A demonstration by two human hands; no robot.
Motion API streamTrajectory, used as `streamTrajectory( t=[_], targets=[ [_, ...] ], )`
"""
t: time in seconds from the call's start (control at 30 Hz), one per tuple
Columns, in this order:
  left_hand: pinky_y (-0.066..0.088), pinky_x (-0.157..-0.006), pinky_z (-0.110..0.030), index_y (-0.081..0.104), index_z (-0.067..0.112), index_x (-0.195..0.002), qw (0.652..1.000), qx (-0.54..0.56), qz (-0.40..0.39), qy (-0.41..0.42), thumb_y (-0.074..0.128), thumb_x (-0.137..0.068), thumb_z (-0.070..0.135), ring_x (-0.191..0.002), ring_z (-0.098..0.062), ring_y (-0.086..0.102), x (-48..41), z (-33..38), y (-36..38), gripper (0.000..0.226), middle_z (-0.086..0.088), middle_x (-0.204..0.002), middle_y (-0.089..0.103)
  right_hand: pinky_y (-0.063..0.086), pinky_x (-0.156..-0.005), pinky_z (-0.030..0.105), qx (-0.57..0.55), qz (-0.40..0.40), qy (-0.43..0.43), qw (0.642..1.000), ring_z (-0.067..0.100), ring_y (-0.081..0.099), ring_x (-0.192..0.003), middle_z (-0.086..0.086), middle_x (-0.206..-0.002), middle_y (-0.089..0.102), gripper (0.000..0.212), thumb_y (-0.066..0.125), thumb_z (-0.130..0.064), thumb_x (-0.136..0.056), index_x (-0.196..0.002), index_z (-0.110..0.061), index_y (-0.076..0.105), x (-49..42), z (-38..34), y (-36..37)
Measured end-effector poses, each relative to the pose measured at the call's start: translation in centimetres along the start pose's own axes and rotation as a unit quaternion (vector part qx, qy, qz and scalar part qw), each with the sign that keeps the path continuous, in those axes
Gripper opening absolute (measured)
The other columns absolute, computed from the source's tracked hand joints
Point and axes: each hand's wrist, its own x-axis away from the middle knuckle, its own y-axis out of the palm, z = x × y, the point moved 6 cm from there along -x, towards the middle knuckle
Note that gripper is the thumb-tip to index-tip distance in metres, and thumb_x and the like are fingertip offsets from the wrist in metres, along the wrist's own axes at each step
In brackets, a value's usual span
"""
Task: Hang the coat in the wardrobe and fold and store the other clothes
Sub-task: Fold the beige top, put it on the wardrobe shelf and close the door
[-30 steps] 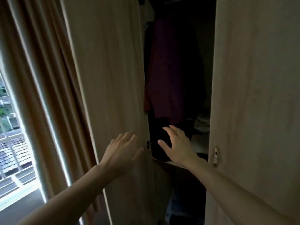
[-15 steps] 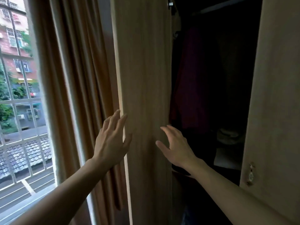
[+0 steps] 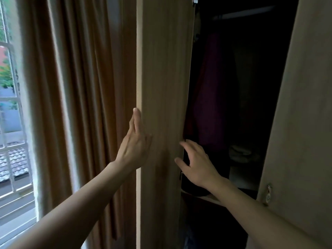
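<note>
Window (image 3: 10, 123): far left, half behind the curtain (image 3: 86, 87); no part in the task.
Left hand (image 3: 134, 146): fingers straight, flat on the left door (image 3: 165, 78) at its outer edge, gripping nothing; probably pushing it wide for access.
Right hand (image 3: 197, 166): fingers loosely spread, empty, at that door's inner edge; contact unclear.
Wardrobe (image 3: 255, 78): open, dark inside; a dark red garment (image 3: 212, 97) hangs close by the left door.
Right door (image 3: 305, 123): ajar, key (image 3: 268, 194) low on its inner edge.
Coat: in neither hand; whether the hanging garment is it, cannot tell.
</note>
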Motion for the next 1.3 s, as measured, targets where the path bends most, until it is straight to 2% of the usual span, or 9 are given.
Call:
streamTrajectory(
  t=[0.07,0.2,0.37,0.53,0.67,0.73,0.87,1.07,1.3],
  targets=[
    [0.049,-0.05,-0.038,-0.014,0.025,-0.146,1.0,-0.001,-0.004,0.029,0.057,-0.093,-0.002,-0.108,-0.072,0.044,-0.2,0.0,0.5,0.093,-0.045,-0.151,0.007,0.013,-0.115,0.026,-0.004,0.003,0.0,1.0,0.013,0.017,-0.147,-0.004,-0.16,0.023,0.06,0.049,-0.046,-0.1,-0.152,-0.025,0.028,0.0,-0.1,0.1],
    [0.056,-0.066,-0.047,-0.032,0.034,-0.142,0.999,0.027,0.006,0.044,0.051,-0.096,0.002,-0.133,-0.061,0.03,-0.3,-0.5,1.4,0.101,-0.035,-0.157,-0.007,0.024,-0.12,0.037,-0.02,-0.005,-0.005,1.0,0.013,0.021,-0.145,-0.005,-0.157,0.027,0.061,0.051,-0.046,-0.099,-0.152,-0.025,0.029,0.2,-0.6,1.1],
    [0.045,-0.096,-0.034,-0.022,0.008,-0.152,0.998,0.06,0.0,0.011,0.043,-0.1,0.005,-0.128,-0.033,0.037,-0.1,-0.9,0.9,0.083,-0.024,-0.161,0.006,0.024,-0.121,0.039,-0.056,-0.029,-0.018,0.998,0.01,0.019,-0.147,-0.007,-0.159,0.025,0.066,0.052,-0.051,-0.096,-0.153,-0.03,0.026,0.4,-1.1,2.0],
    [0.03,-0.097,-0.01,-0.014,0.006,-0.154,0.996,0.076,-0.021,0.032,0.045,-0.1,0.002,-0.13,-0.012,0.039,-0.1,-0.5,0.6,0.081,-0.011,-0.164,0.002,0.023,-0.121,0.045,-0.049,-0.076,-0.032,0.995,0.013,0.013,-0.15,-0.005,-0.163,0.018,0.068,0.051,-0.057,-0.095,-0.153,-0.037,0.024,1.3,-1.5,3.2],
    [0.028,-0.089,0.005,-0.013,0.006,-0.155,0.996,0.069,-0.038,0.034,0.05,-0.098,0.002,-0.099,-0.018,0.051,-0.2,-0.1,0.8,0.084,-0.02,-0.153,0.032,0.022,-0.122,0.047,-0.04,-0.106,-0.032,0.993,0.017,0.013,-0.151,-0.003,-0.164,0.017,0.066,0.049,-0.057,-0.096,-0.153,-0.037,0.025,1.9,-2.0,3.9],
    [0.028,-0.089,0.006,-0.015,0.01,-0.155,0.997,0.067,-0.039,0.031,0.05,-0.099,0.004,-0.112,-0.002,0.051,-0.1,0.3,1.1,0.086,-0.01,-0.15,0.035,0.022,-0.122,0.045,-0.039,-0.11,-0.047,0.992,0.015,0.014,-0.151,-0.005,-0.163,0.018,0.067,0.05,-0.057,-0.095,-0.154,-0.037,0.025,2.2,-2.2,3.9],
    [0.008,-0.111,-0.002,-0.018,0.013,-0.154,0.996,0.076,-0.041,0.037,0.048,-0.1,0.004,-0.142,0.011,-0.007,-0.1,1.8,1.4,0.086,0.005,-0.159,-0.006,0.024,-0.121,0.042,-0.042,-0.111,-0.074,0.99,0.013,0.017,-0.149,-0.007,-0.161,0.023,0.068,0.052,-0.055,-0.095,-0.154,-0.037,0.024,2.9,-2.5,3.7],
    [0.028,-0.118,-0.033,-0.016,0.019,-0.155,0.995,0.079,-0.044,0.035,0.052,-0.099,0.01,-0.147,-0.021,0.024,0.1,4.1,2.2,0.089,-0.005,-0.165,0.006,0.024,-0.121,0.037,-0.068,-0.089,-0.074,0.991,0.01,0.019,-0.147,-0.009,-0.158,0.025,0.067,0.056,-0.051,-0.094,-0.153,-0.036,0.027,4.1,-1.3,2.3],
    [0.028,-0.118,-0.038,-0.013,0.03,-0.156,0.989,0.118,-0.085,0.023,0.052,-0.101,0.02,-0.148,-0.015,0.023,0.2,6.0,3.0,0.086,0.001,-0.165,0.013,0.026,-0.119,0.033,-0.102,-0.067,-0.058,0.991,0.007,0.025,-0.143,-0.01,-0.155,0.03,0.065,0.058,-0.049,-0.094,-0.151,-0.032,0.033,5.5,0.9,0.9]
  ],
)
